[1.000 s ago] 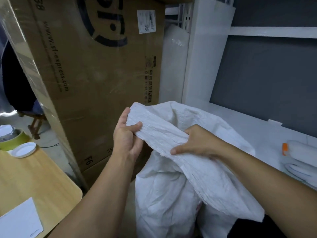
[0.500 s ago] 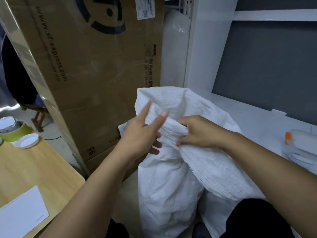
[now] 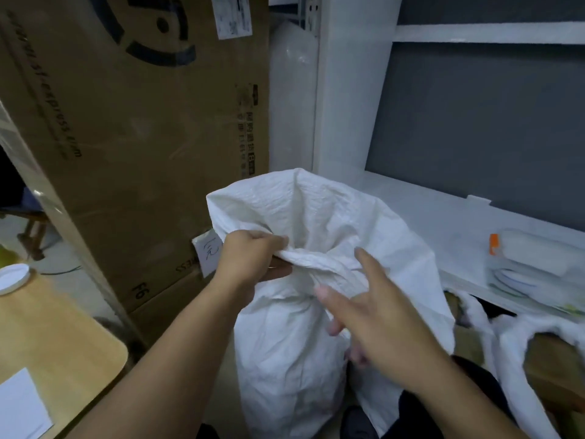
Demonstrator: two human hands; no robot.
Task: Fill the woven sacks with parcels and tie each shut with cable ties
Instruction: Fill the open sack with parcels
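Observation:
A white woven sack (image 3: 285,350) stands full on the floor in the middle of the view, its top cloth bunched into a neck. My left hand (image 3: 250,261) grips that gathered neck from the left. My right hand (image 3: 370,308) hovers open just right of the neck, fingers spread; whether its lower fingers touch the cloth I cannot tell. The loose mouth of the sack fans out above both hands. A second white sack (image 3: 538,369) sits open at the lower right with brown parcels inside. No cable tie is visible.
A large cardboard box (image 3: 136,147) leans close behind the sack on the left. A wooden table (image 3: 47,337) with a white lid and paper lies at the lower left. A white shelf (image 3: 443,217) at the right holds stacked packets with an orange tag.
My left hand has closed round the sack's neck, which it only touched with open fingers before. My right hand has let go of the cloth and opened. The mouth is bunched tighter.

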